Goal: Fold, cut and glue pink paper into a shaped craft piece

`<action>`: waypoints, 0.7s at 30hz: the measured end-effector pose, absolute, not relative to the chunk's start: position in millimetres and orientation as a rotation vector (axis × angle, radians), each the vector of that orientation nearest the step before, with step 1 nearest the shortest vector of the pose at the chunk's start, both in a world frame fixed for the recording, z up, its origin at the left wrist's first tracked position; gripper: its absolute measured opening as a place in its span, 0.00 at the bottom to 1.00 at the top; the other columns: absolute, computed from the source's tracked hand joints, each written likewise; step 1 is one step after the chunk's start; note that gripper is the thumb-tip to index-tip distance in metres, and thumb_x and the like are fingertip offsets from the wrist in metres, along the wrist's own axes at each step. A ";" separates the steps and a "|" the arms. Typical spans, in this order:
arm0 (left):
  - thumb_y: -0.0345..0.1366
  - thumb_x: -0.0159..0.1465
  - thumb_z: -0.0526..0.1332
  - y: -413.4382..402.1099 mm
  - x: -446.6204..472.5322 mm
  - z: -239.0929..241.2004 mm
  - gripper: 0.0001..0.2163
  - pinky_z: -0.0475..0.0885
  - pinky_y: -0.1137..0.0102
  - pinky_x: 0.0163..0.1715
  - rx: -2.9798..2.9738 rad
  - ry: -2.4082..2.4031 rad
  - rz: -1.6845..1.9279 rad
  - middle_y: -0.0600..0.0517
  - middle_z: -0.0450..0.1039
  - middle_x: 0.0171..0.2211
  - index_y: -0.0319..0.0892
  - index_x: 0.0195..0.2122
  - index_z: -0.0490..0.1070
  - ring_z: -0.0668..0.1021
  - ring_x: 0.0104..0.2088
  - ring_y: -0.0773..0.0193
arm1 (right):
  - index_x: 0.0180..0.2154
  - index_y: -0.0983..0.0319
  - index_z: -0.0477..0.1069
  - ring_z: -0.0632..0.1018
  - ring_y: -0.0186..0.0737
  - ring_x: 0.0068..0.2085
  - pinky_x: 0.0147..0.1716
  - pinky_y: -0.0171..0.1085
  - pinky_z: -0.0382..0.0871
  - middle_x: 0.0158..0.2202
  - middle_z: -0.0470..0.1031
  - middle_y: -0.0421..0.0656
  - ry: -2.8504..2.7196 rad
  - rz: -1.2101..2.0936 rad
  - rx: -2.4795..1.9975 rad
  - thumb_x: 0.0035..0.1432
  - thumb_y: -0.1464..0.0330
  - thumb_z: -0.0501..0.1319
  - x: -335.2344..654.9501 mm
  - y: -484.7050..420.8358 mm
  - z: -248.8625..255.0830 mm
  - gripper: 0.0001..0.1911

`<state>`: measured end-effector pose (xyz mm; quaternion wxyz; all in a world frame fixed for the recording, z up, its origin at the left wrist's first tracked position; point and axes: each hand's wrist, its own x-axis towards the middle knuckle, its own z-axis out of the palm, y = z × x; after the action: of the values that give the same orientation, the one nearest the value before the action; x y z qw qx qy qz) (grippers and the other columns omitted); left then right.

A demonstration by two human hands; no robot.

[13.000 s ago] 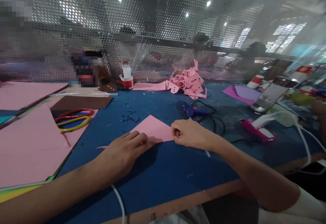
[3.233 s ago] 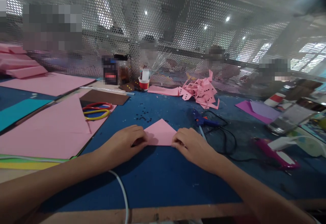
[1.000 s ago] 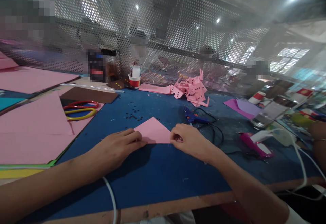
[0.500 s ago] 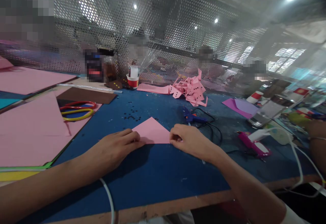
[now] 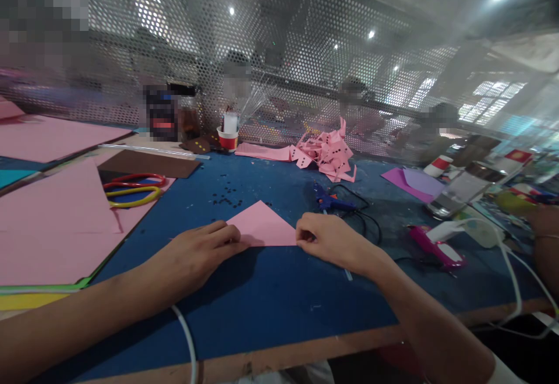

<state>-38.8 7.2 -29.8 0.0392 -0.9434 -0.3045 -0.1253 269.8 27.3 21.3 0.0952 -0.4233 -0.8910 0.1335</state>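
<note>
A folded pink paper triangle (image 5: 262,228) lies flat on the blue table top (image 5: 279,302). My left hand (image 5: 198,253) rests palm down on the triangle's left corner, fingers stretched flat and pressing it. My right hand (image 5: 329,243) sits at the triangle's right corner with its fingers curled in a pinch on the paper's edge. Both forearms reach in from the near table edge.
Large pink sheets (image 5: 56,221) and red and yellow scissors (image 5: 133,189) lie at left. A blue glue gun (image 5: 332,202) with black cord, a pink glue gun (image 5: 432,247), pink paper scraps (image 5: 327,151), a red cup (image 5: 227,138) and a mesh screen (image 5: 283,63) stand behind. Another person's arm (image 5: 544,238) shows at right.
My right hand has slid slightly rightward along the triangle's bottom edge to its right corner. The left hand and the paper have stayed in place.
</note>
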 end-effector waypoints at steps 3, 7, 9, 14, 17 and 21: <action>0.23 0.69 0.49 7.3 -38.9 -29.6 0.24 0.73 0.67 0.47 -2.889 -0.934 -0.398 0.49 0.74 0.46 0.49 0.62 0.66 0.75 0.46 0.59 | 0.32 0.61 0.72 0.73 0.33 0.34 0.34 0.33 0.59 0.35 0.75 0.39 -2.645 0.386 -1.260 0.59 0.76 0.60 269.7 26.9 22.4 0.06; 0.22 0.68 0.49 7.3 -36.5 -27.9 0.25 0.73 0.68 0.45 -2.868 -0.919 -0.410 0.48 0.74 0.45 0.49 0.63 0.65 0.75 0.44 0.60 | 0.32 0.61 0.72 0.73 0.34 0.33 0.34 0.34 0.59 0.35 0.75 0.39 -2.662 0.343 -1.254 0.59 0.76 0.60 268.6 26.4 21.2 0.06; 0.21 0.68 0.49 6.6 -34.4 -26.3 0.26 0.73 0.68 0.43 -2.848 -0.920 -0.370 0.49 0.74 0.44 0.49 0.63 0.64 0.75 0.43 0.60 | 0.33 0.61 0.72 0.72 0.34 0.33 0.33 0.34 0.59 0.34 0.75 0.39 -2.669 0.299 -1.238 0.60 0.75 0.60 267.6 25.4 19.5 0.05; 0.20 0.66 0.51 4.9 -30.7 -23.9 0.26 0.72 0.65 0.40 -2.810 -0.905 -0.255 0.48 0.73 0.44 0.49 0.63 0.64 0.74 0.42 0.57 | 0.36 0.61 0.73 0.72 0.35 0.36 0.36 0.34 0.60 0.35 0.74 0.40 -2.658 0.250 -1.163 0.62 0.74 0.59 259.5 21.0 13.6 0.05; 0.20 0.65 0.51 4.5 -30.5 -23.8 0.24 0.72 0.64 0.39 -2.809 -0.891 -0.216 0.48 0.73 0.44 0.47 0.60 0.67 0.74 0.41 0.56 | 0.38 0.61 0.74 0.73 0.35 0.37 0.37 0.34 0.61 0.37 0.74 0.41 -2.629 0.281 -1.132 0.64 0.74 0.59 249.5 18.8 9.0 0.06; 0.20 0.65 0.52 4.1 -29.7 -23.2 0.25 0.71 0.64 0.39 -2.808 -0.916 -0.185 0.47 0.73 0.44 0.47 0.60 0.67 0.74 0.41 0.56 | 0.38 0.61 0.74 0.73 0.35 0.36 0.37 0.33 0.62 0.36 0.74 0.41 -2.556 0.328 -1.136 0.64 0.72 0.60 234.0 18.3 1.4 0.04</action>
<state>-29.7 4.1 -23.2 0.0912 -0.9449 -0.3083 -0.0624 234.0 18.3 1.4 0.1621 -0.3981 -0.8956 0.1148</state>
